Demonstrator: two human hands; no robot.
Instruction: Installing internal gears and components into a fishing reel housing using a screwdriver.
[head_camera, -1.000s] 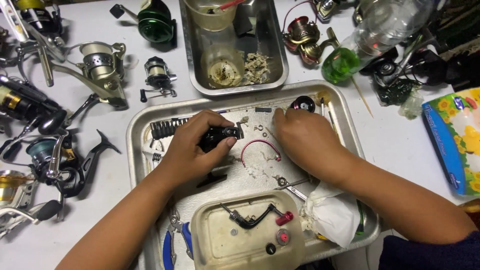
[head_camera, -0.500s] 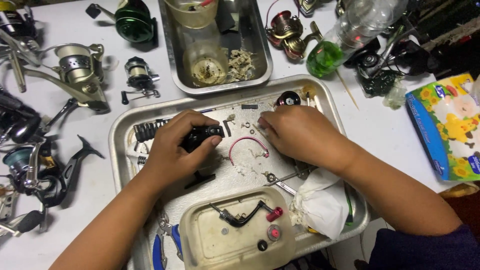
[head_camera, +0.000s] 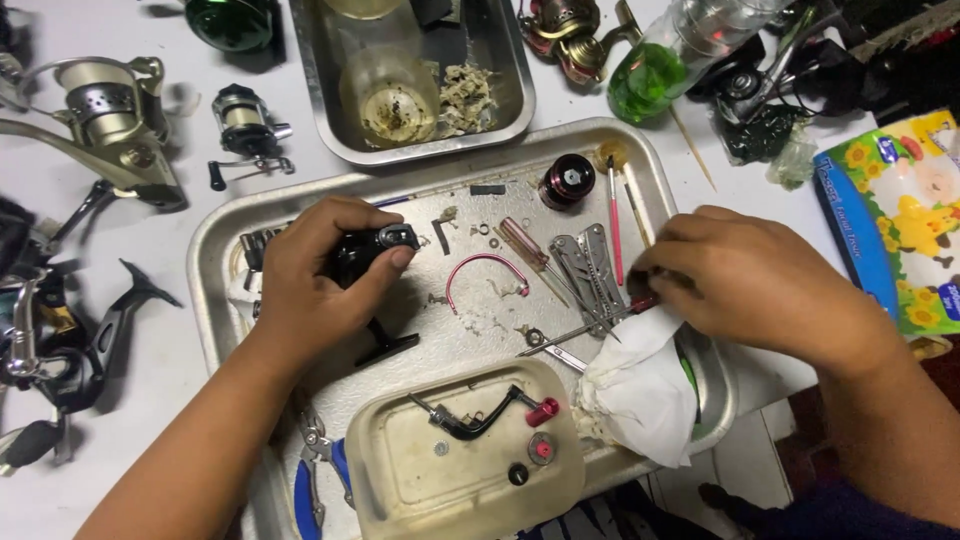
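Observation:
My left hand (head_camera: 318, 275) grips a black fishing reel body (head_camera: 368, 252) over the left part of a metal tray (head_camera: 215, 250). My right hand (head_camera: 745, 280) rests at the tray's right edge, its fingers closed around the red handle of a thin tool (head_camera: 640, 303) beside a crumpled white cloth (head_camera: 640, 390). Between the hands lie a red wire loop (head_camera: 487, 270), a red-handled screwdriver (head_camera: 525, 245), a folding multi-tool (head_camera: 585, 262) and small loose parts.
A yellowed plastic lid (head_camera: 460, 465) with a black crank handle lies at the tray's front. A second steel tray (head_camera: 420, 75) holds a glass bowl behind. Several reels (head_camera: 110, 110) crowd the left. A green bottle (head_camera: 665, 65) and a tissue pack (head_camera: 900, 220) are at right.
My right hand has moved from the tray's middle to its right edge and closed on the red-handled tool by the cloth. My left hand still holds the reel body.

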